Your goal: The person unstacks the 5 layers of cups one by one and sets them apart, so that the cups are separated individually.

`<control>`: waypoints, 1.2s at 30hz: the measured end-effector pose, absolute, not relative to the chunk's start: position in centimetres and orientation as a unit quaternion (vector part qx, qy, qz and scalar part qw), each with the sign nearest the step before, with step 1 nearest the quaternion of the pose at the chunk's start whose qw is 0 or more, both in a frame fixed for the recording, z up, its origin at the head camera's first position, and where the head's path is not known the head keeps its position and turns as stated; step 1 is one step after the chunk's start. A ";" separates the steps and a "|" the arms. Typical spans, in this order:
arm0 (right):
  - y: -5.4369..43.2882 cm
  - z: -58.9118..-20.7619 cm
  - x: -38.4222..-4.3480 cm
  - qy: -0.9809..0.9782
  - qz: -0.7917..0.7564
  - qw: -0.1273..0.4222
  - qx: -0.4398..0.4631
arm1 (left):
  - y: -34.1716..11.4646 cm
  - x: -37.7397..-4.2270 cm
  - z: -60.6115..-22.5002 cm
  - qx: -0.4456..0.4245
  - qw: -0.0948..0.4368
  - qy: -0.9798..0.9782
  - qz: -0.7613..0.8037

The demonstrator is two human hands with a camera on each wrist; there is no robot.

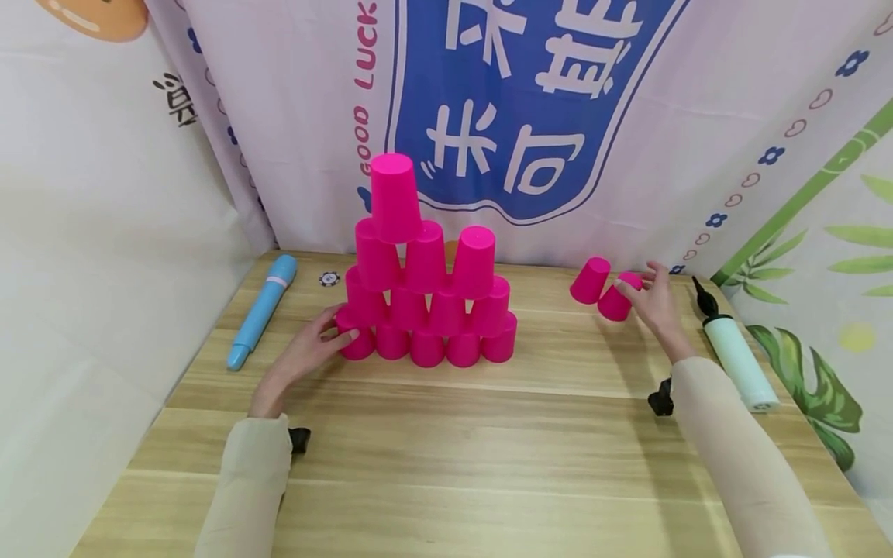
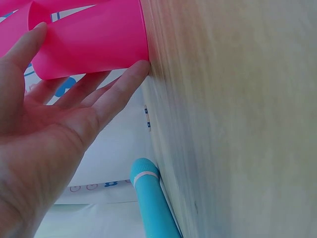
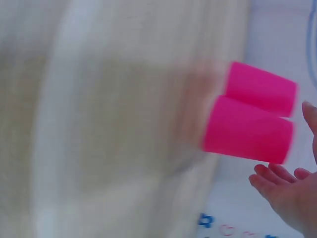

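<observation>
Pink stack (image 1: 425, 265) stood left of centre on table (image 1: 488, 449), cups upside down in rows of five, four, three and one, left hand (image 1: 312, 346) at the bottom row's left-end cup (image 1: 362, 347), fingers fairly straight, touching it, thumb on the near side. Two loose cups (image 1: 590, 280) stood well right of it, side by side, right hand (image 1: 657, 304) just beside the right one, fingers loose, not closed round it. Blue stick (image 1: 263, 310) and chip (image 1: 329, 278) lay left, pump (image 1: 741, 364) right, cloth (image 1: 705, 108) behind.
</observation>
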State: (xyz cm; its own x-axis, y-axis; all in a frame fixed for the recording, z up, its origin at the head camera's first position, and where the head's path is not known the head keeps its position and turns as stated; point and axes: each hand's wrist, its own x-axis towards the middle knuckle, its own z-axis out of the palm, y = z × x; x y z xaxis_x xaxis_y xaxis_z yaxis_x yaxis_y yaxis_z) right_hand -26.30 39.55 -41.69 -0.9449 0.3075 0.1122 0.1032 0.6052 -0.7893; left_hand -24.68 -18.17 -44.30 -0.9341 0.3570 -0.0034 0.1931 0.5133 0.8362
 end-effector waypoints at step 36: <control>12.8 -23.0 -24.5 -0.806 0.506 0.160 0.262 | -18.0 -24.8 -44.1 0.162 0.092 0.866 0.463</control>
State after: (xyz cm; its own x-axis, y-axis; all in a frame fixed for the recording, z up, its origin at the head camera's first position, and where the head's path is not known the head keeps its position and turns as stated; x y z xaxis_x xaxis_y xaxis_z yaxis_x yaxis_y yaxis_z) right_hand -24.54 12.79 -23.00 -0.8114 -0.2606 0.5231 -0.5844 0.3513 -0.7314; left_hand -24.75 -18.02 -44.15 -0.9306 0.3658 -0.0099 0.1949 0.5184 0.8326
